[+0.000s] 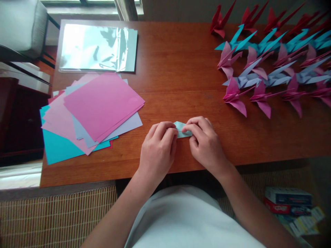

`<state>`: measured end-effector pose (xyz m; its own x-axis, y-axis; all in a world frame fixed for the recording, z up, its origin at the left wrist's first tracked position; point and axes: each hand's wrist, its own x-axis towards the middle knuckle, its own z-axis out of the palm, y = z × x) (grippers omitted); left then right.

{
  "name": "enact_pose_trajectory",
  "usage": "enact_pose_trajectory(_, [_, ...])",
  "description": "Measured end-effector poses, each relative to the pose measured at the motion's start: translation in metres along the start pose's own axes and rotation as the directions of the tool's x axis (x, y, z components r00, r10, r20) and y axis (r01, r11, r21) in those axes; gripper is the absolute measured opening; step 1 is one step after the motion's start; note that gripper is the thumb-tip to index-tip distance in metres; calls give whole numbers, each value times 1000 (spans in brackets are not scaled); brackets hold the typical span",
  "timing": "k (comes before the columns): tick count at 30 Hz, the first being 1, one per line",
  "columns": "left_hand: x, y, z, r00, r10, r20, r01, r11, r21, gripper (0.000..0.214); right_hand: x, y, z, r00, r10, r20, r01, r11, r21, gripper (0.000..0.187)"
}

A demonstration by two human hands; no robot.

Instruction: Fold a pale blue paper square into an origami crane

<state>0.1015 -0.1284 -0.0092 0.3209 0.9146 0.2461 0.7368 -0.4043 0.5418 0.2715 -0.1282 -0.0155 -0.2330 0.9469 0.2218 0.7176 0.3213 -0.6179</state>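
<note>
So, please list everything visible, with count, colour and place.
Wooden table: one, reddish brown, centre
Small folded sheet: one, pale green, table's near edge
Flat paper sheets: several, pink, lavender, turquoise, red, table's left
Plastic-wrapped paper pack: one, pale green, table's far left
Folded paper cranes: five rows, red, turquoise, pale pink, lavender, deep pink, table's right
Padded chair: one, grey, upper left
Slatted mat: apparently one, tan, floor
Cardboard boxes: at least two, blue, red, lower right
Packets: several, yellowish, below boxes
Furniture piece: one, dark brown, left edge
Cloth shirt: one, white, bottom
Left hand: one, sheet's left end
Right hand: one, sheet's right end
</note>
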Motion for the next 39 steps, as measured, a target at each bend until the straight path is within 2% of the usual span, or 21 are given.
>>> enact_pose_trajectory(3, [0,0,0,1000,6,-3,-6,1000,14,13,1,-1,-1,1000,3,-4,-3,1000,22,32])
enact_pose_trajectory(8, [0,0,0,1000,17,-10,-17,999,37,12,2,-3,0,1000,12,-7,-12,1000,-1,9])
enact_pose_trajectory(11, [-1,0,-1,1000,28,-5,-28,998,51,13,2,-2,1,1000,7,-6,-7,1000,-5,7])
enact_pose_trajectory(16, [-3,-4,-4,999,54,9,-54,997,61,23,2,-2,1,1000,11,-3,-11,1000,6,7])
enact_pose_trajectory(24, [-4,-16,-13,988,130,86,-129,992,-11,35,3,-2,-1,1000,11,1,-11,1000,11,8])
enact_pose_trajectory(26, [-7,-16,-14,987,150,66,-150,989,-1,36,2,-2,-1,1000,10,-2,-10,1000,13,8])
enact_pose_trajectory(31, [-25,-1,-16,976,214,-42,-212,976,58,40,2,-1,0,999,18,-34,-16,999,49,11])
enact_pose_trajectory(35, [-39,15,-12,980,183,79,-195,966,168,47,1,-1,3,1000,-23,-21,24,999,25,32])
enact_pose_trajectory(39, [-41,22,-10,985,137,109,-159,961,225,46,-1,-4,2,996,-87,8,87,990,-107,33])
